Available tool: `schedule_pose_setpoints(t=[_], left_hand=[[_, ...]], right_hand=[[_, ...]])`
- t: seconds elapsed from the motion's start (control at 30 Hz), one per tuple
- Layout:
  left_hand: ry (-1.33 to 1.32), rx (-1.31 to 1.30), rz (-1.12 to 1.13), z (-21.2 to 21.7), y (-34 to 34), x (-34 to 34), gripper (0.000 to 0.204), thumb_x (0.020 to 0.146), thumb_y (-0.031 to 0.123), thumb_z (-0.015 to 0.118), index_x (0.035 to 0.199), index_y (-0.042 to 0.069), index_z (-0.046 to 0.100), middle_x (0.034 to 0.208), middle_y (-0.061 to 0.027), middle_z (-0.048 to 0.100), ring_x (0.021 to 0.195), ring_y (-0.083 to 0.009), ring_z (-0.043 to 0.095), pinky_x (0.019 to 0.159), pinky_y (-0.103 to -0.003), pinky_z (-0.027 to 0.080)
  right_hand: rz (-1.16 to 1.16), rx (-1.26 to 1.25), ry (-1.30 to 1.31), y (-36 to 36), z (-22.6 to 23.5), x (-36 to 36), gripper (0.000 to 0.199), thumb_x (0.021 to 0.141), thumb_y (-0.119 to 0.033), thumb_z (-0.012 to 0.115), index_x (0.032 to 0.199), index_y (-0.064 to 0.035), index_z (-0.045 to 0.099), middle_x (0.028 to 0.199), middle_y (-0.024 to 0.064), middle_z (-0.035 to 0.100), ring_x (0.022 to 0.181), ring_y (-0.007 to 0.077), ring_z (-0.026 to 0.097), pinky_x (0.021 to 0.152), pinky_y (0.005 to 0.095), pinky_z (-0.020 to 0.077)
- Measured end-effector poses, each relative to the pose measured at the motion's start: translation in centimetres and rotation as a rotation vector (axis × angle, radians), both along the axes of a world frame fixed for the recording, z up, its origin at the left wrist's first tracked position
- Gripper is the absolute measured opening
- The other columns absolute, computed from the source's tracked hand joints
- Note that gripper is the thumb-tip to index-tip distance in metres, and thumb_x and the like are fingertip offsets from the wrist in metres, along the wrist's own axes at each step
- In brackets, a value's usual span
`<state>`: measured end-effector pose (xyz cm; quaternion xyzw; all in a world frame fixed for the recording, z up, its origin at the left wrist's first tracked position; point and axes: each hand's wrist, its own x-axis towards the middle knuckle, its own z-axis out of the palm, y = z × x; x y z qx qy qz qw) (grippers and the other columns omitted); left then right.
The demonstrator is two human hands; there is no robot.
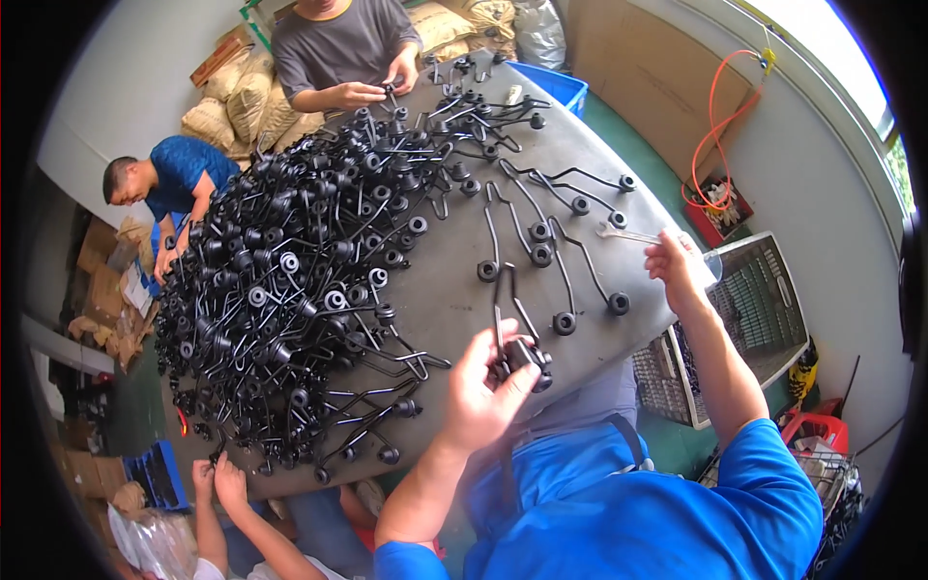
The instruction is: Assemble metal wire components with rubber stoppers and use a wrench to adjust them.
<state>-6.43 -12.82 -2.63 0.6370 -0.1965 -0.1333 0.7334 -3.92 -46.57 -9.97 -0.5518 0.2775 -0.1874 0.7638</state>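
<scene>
Black bent-wire part (pixel 520 356) with a round roller at its end, at the near edge of the grey tabletop (pixel 619 155), pinched upright in the left hand (pixel 480 394). Fingers (pixel 510 379) closed around the roller end, thumb across it. Out to the right, at the tabletop's edge, the right hand (pixel 674 268), fingers curled on the handle of a silvery spanner (pixel 626 233) (grip partly hidden by the knuckles).

Judged to be mid-step: one part picked out and steadied, tool held well apart from it. Next move calling for spanner and roller end to be brought together, with the part kept from twisting in the grip.

Just beyond the held part, a loose row of like parts (pixel 553 246) lying singly. Further left, a big tangled heap of the same parts (pixel 290 290) covering most of the tabletop. Around it, other people's hands: one pair (pixel 372 89) at the far end, another (pixel 217 479) at the near left corner. Right of the tabletop, a wire basket (pixel 773 319) on the floor.
</scene>
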Motion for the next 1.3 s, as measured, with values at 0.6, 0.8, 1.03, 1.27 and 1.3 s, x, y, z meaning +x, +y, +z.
schedule_pose_setpoints(t=[0.6, 0.8, 1.03, 1.27, 1.3], left_hand=[[-0.366, 0.381, 0.046, -1.8, -10.9, 4.1, 0.055, 0.084, 0.014, 0.075, 0.131, -0.002, 0.051, 0.113, -0.0134, 0.065, 0.104, -0.0218, 0.061, 0.085, -0.033, 0.047], [-0.403, 0.699, 0.145, -8.0, -12.0, 4.9, 0.060, 0.085, 0.011, 0.070, 0.136, -0.001, 0.042, 0.093, -0.0086, 0.061, 0.080, -0.0186, 0.057, 0.075, -0.032, 0.048], [-0.465, 0.475, 0.192, -8.7, -12.5, 5.1, 0.055, 0.087, -0.001, 0.059, 0.138, -0.001, 0.039, 0.075, -0.0042, 0.054, 0.062, -0.0125, 0.052, 0.059, -0.028, 0.047], [-0.589, 0.349, 0.240, -6.7, -7.8, 2.5, 0.050, 0.089, -0.006, 0.060, 0.135, -0.005, 0.041, 0.073, 0.0012, 0.050, 0.056, -0.0045, 0.047, 0.053, -0.020, 0.042], [-0.584, 0.343, 0.272, -7.0, -7.0, 2.4, 0.050, 0.089, -0.006, 0.060, 0.135, -0.005, 0.041, 0.073, 0.0013, 0.050, 0.056, -0.0044, 0.047, 0.053, -0.020, 0.042]], right_hand=[[-0.217, -0.740, -0.205, -0.1, 0.9, -10.1, 0.007, 0.092, -0.009, 0.061, 0.089, -0.0025, 0.061, 0.072, 0.0029, 0.056, 0.060, 0.0116, 0.052, 0.054, 0.0270, 0.0421], [-0.664, -0.262, 0.242, -16.8, -9.9, -17.4, 0.018, 0.092, -0.016, 0.060, 0.081, -0.0028, 0.058, 0.062, 0.0041, 0.056, 0.046, 0.0136, 0.050, 0.042, 0.0285, 0.0403], [-0.387, 0.654, 0.404, -18.2, -26.0, -30.5, 0.028, 0.091, -0.011, 0.056, 0.068, -0.0129, 0.042, 0.056, 0.0005, 0.038, 0.046, 0.0138, 0.039, 0.040, 0.0293, 0.0340], [-0.647, 0.308, 0.816, -25.9, -27.3, -32.9, 0.032, 0.091, -0.042, 0.061, 0.081, -0.0132, 0.054, 0.060, 0.0001, 0.048, 0.050, 0.0133, 0.046, 0.041, 0.0292, 0.0330], [-0.657, 0.140, 0.872, -28.8, -26.7, -33.9, 0.031, 0.090, -0.042, 0.063, 0.084, -0.0117, 0.057, 0.064, -0.0012, 0.051, 0.057, 0.0111, 0.049, 0.048, 0.0274, 0.0367]])
